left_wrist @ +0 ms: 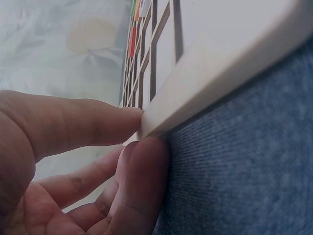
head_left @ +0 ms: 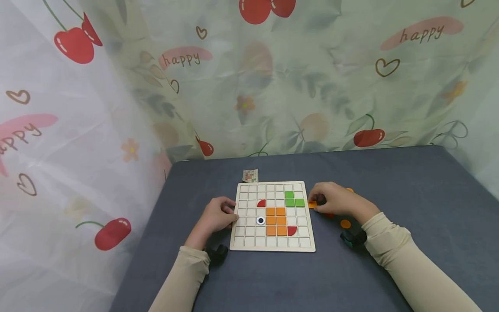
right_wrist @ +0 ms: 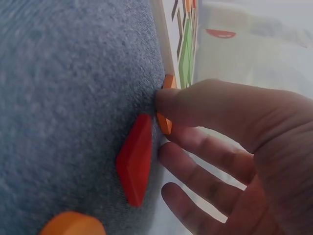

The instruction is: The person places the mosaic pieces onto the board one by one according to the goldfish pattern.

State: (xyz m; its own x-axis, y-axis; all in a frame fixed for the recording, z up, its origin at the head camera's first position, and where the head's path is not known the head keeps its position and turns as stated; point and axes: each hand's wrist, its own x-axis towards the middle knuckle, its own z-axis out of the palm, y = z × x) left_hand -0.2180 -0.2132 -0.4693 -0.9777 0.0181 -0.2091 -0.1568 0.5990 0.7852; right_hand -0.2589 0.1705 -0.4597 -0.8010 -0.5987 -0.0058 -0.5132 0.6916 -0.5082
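Observation:
A pale square grid board [head_left: 249, 245] lies on the table. It bears several orange squares [head_left: 276, 220], three green squares [head_left: 289, 202], two red quarter-round tiles [head_left: 261, 203] and a white disc [head_left: 260, 221] with a dark ring and dot. My left hand [head_left: 215, 214] holds the board's left edge between thumb and finger; the left wrist view shows the thumb [left_wrist: 98, 120] against the rim. Off the right edge, my right hand [head_left: 336, 198] pinches a flat orange tile [right_wrist: 167, 125], partly hidden by the thumb. Close by lies a loose red tile [right_wrist: 135, 159].
A small printed card [head_left: 250, 175] lies behind the board. To the right, around my right hand, are an orange round tile [head_left: 345, 224] and another orange tile [head_left: 350, 189]. Patterned cloth [head_left: 280, 86] hangs behind the dark table [head_left: 187, 186] and along its left side.

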